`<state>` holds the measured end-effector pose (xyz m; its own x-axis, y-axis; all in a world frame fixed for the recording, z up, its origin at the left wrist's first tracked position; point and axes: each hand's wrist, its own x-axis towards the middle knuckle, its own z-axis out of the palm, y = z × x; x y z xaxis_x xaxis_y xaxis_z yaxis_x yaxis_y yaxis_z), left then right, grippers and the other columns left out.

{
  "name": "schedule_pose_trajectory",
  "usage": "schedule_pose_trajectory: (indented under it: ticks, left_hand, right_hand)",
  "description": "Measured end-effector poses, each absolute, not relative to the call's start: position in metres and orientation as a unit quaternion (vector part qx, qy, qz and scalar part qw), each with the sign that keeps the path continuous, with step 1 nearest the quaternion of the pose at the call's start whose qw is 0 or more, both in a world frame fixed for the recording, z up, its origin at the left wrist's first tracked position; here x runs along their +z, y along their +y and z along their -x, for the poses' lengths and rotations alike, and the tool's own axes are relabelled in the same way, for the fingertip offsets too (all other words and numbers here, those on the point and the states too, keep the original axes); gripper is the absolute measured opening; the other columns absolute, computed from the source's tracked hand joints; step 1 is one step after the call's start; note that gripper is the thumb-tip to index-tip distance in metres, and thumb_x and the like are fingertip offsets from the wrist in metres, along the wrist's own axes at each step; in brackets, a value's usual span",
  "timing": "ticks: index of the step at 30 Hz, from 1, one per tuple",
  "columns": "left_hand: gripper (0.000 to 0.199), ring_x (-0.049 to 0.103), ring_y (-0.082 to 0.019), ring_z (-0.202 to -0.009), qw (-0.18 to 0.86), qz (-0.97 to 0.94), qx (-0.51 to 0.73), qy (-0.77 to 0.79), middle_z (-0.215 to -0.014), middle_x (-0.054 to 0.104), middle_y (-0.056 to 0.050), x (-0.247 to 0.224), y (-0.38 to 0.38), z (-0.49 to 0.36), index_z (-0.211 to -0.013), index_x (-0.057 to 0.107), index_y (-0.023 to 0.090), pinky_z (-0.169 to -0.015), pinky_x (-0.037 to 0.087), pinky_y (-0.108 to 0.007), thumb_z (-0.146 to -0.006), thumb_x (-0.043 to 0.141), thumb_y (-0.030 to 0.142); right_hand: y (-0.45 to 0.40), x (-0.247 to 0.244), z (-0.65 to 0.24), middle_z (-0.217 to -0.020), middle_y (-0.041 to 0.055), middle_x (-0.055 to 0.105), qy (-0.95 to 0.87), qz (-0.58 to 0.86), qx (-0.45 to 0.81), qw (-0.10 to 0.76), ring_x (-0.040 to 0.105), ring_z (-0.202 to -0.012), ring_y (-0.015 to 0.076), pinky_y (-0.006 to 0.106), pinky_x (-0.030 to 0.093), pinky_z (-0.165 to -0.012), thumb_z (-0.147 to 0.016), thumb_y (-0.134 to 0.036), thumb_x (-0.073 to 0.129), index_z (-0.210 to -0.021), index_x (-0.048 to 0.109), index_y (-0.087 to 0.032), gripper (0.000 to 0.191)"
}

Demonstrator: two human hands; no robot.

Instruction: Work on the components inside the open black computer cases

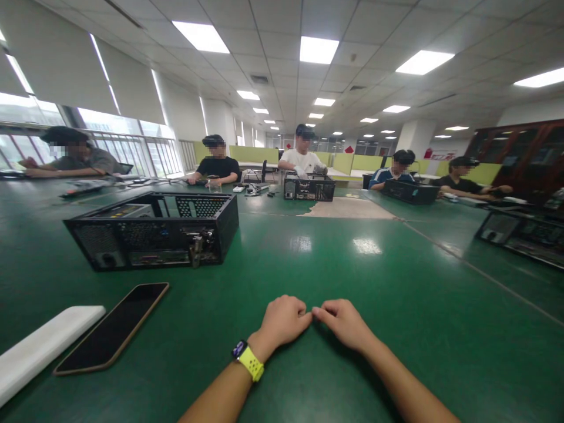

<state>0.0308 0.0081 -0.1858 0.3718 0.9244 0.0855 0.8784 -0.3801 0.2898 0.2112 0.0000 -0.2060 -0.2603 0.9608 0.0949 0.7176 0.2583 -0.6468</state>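
My left hand (285, 320) rests on the green table (282, 264) with its fingers curled in and nothing visible in it. A watch with a yellow-green band (251, 361) is on that wrist. Close beside it, my right hand (342, 322) lies with curled fingers, its thumb pointing at the left thumb; nothing shows in it either. The two thumb tips are nearly touching. Nearest to the hands on the left are a dark phone (117, 329) lying flat and an open black computer case (152, 241) beyond it.
A long white object (48, 349) lies left of the phone. Another case (524, 235) stands at the right edge. Across the table several people sit or stand, one in white (302, 158) behind a case (308, 188). A beige sheet (352, 207) lies near that case.
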Motion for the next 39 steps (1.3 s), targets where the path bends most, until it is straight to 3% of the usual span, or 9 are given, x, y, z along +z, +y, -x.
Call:
schedule_pose_trajectory:
  ticks: [20,28,39]
  left_hand:
    - [0.033,0.052,-0.016,-0.056,0.093,-0.811,0.132,0.563,-0.055,0.057,-0.001,-0.1864,0.0114,-0.0354,-0.055,0.058,0.021,-0.048,0.018,-0.026,-0.078,0.045,0.04]
    - [0.035,0.054,-0.016,-0.058,0.097,-0.815,0.126,0.558,-0.057,0.059,-0.002,-0.1886,0.012,-0.0345,-0.057,0.059,0.021,-0.05,0.022,-0.026,-0.08,0.044,0.041]
    - [0.035,0.05,-0.015,-0.054,0.088,-0.817,0.149,0.549,-0.052,0.053,-0.002,-0.1931,0.0115,-0.0332,-0.052,0.052,0.019,-0.049,0.016,-0.027,-0.079,0.043,0.041]
  right_hand:
    - [-0.0013,-0.2066,-0.2133,-0.054,-0.0027,0.045,-0.752,0.542,0.275,0.254,0.039,-0.055,0.0079,0.02,0.026,-0.052,-0.086,-0.056,0.04,-0.063,0.058,-0.014,0.05]
    - [0.0013,-0.2055,-0.2139,-0.054,-0.0026,0.045,-0.758,0.535,0.278,0.251,0.039,-0.055,0.0078,0.021,0.026,-0.053,-0.085,-0.055,0.042,-0.062,0.057,-0.014,0.05]
    - [-0.0003,-0.2036,-0.212,-0.054,-0.0017,0.047,-0.754,0.546,0.271,0.247,0.039,-0.054,0.008,0.021,0.027,-0.052,-0.084,-0.057,0.042,-0.061,0.058,-0.014,0.051]
